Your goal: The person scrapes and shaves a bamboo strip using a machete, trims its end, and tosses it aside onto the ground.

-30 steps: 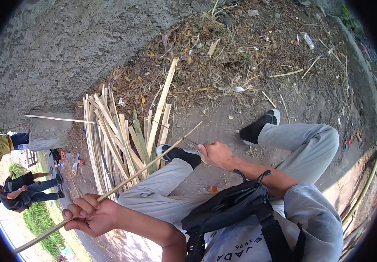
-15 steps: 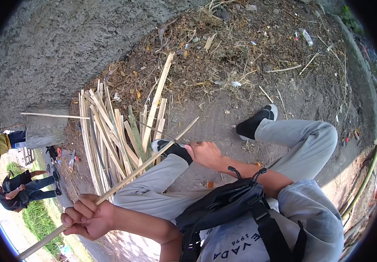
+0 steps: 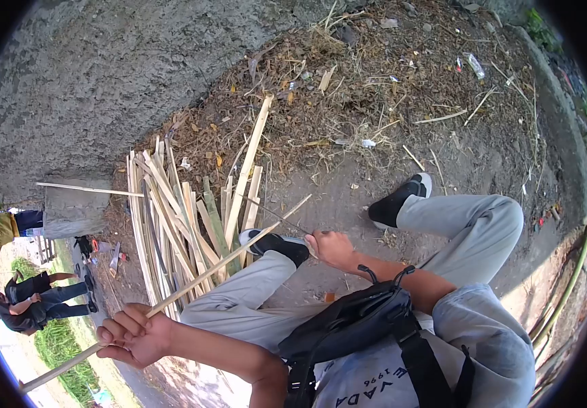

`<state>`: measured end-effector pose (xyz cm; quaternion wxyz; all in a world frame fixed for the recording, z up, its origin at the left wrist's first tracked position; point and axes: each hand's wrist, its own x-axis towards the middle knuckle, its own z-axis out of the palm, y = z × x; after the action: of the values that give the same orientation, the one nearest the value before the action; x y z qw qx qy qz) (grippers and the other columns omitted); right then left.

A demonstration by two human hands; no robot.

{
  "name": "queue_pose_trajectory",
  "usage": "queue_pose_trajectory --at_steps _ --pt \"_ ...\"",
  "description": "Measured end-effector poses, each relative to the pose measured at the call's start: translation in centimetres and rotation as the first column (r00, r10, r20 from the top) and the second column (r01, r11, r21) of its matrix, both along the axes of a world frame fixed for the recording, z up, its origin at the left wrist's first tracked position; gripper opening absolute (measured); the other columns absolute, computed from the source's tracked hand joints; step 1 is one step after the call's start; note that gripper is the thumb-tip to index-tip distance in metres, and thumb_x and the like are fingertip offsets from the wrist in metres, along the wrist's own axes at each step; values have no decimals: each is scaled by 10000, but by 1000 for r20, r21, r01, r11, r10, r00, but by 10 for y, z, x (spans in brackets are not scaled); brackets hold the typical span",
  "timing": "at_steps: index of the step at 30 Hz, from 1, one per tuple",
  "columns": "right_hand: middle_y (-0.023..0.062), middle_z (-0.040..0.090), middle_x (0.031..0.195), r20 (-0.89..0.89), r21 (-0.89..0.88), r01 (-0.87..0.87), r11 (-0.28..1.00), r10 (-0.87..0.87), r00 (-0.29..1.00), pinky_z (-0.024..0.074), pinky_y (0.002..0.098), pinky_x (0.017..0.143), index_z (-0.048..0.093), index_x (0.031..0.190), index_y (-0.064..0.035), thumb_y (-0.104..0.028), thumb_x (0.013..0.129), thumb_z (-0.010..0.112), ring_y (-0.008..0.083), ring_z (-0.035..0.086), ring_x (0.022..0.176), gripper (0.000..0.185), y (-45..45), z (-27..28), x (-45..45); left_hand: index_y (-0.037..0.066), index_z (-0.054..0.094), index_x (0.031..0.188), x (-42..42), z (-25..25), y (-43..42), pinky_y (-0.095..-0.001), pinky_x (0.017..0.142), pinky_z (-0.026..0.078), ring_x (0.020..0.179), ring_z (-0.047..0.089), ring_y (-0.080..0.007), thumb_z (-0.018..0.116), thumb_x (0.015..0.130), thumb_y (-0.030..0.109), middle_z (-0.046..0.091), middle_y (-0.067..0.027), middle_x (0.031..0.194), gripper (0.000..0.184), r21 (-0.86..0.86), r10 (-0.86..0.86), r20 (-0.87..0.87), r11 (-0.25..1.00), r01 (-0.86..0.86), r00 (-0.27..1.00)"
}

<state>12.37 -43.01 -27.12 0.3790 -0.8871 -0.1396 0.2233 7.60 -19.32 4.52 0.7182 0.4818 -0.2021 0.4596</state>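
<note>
My left hand (image 3: 135, 333) is closed around a long split bamboo strip (image 3: 218, 266), which slants up to the right across my leg. My right hand (image 3: 333, 249) is closed around the handle end of a thin, dark-bladed knife (image 3: 276, 214). The blade crosses the strip near its far end; whether it touches the strip is hard to tell. A pile of split bamboo strips (image 3: 171, 224) lies on the ground just beyond my left foot (image 3: 273, 246).
A rough concrete wall (image 3: 123, 75) stands beside the pile. Dry leaves and litter (image 3: 368, 88) cover the soil, with a plastic bottle (image 3: 475, 66) among them. Two people (image 3: 31, 299) are at the far left, near a handsaw (image 3: 114, 260). A green pole (image 3: 569, 285) lies at right.
My right hand has moved slightly right and down with the knife, towards the strip's far tip. My left hand keeps hold of the strip. The whole view has shifted slightly.
</note>
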Motion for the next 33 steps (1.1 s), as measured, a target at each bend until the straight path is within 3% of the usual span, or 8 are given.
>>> queue_pose_trajectory --at_steps 4,7,13,16,20,25,28,33 --pt "249 666 771 -60 -111 62 992 -69 996 528 541 720 658 922 -4 -400 997 379 440 663 756 489 -21 -64 3 14 519 876 3 1 1 -254 381 214 418 224 -86 386 1029 413 300 15 612 448 -18 21 4 1000 -21 1000" --pt "260 662 774 -89 -148 39 988 -53 995 526 544 736 650 954 2 -407 1000 360 448 659 767 504 -26 -38 13 13 514 874 -3 0 1 -257 386 210 428 221 -89 392 1028 408 297 13 616 441 -27 64 -7 998 -65 998" --pt "295 644 769 -58 184 23 983 -13 998 521 555 719 645 951 10 -384 1006 367 487 636 739 485 19 29 10 14 500 871 -11 -1 -11 -263 407 217 448 219 -93 397 1031 375 291 7 624 408 8 20 -8 1000 -20 1000" --pt "310 630 747 -64 199 77 977 -65 996 518 555 707 639 944 17 -371 1011 368 500 627 729 478 37 27 10 18 496 871 -21 -2 -18 -260 415 217 449 221 -94 406 1028 371 284 9 622 397 2 86 -17 996 -86 996" --pt "323 620 734 -146 165 98 981 -74 987 513 559 718 634 944 30 -364 1016 353 503 627 735 489 39 -2 18 21 512 886 -34 -7 -18 -255 424 213 452 213 -90 422 1022 386 282 17 618 399 -31 122 -27 992 -122 992" --pt "319 622 729 -166 167 94 981 -66 984 510 567 737 631 940 44 -364 1018 346 502 630 743 504 49 -16 35 26 523 838 -39 -10 -16 -232 418 205 475 219 -90 484 999 374 326 17 621 385 -48 401 -34 914 -402 915" --pt "316 625 728 -118 177 16 984 6 993 511 564 740 634 940 43 -367 1019 339 498 635 750 511 50 37 27 25 523 846 -37 -9 -24 -233 418 212 474 219 -91 491 995 375 333 16 614 382 -77 444 -60 891 -447 894" --pt "324 631 762 -142 15 37 999 -35 989 515 555 751 638 955 39 -386 1016 321 498 637 767 534 41 -17 32 31 519 877 -47 -14 -8 -233 417 222 471 224 -94 497 993 375 339 18 622 364 -68 358 -36 931 -360 933"
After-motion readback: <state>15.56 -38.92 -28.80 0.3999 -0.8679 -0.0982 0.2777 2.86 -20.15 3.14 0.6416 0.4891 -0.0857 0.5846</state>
